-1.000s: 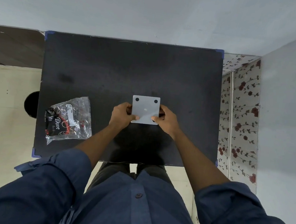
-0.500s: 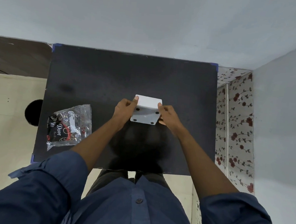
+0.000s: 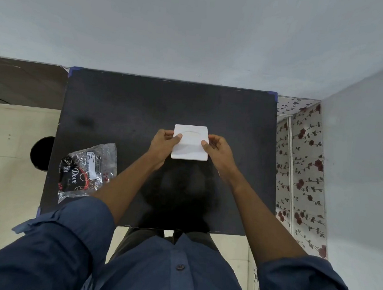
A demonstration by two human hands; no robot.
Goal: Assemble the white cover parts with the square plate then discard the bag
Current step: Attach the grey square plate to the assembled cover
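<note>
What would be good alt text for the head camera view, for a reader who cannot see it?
Seen from above, a person's left hand and right hand hold a white square cover by its side edges over a black table. A clear plastic bag with printed packaging inside lies on the table's left side, untouched.

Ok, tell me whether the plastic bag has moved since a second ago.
No. The plastic bag lies at the same spot near the black table's front left edge, untouched by either hand; only the camera shifted.
</note>
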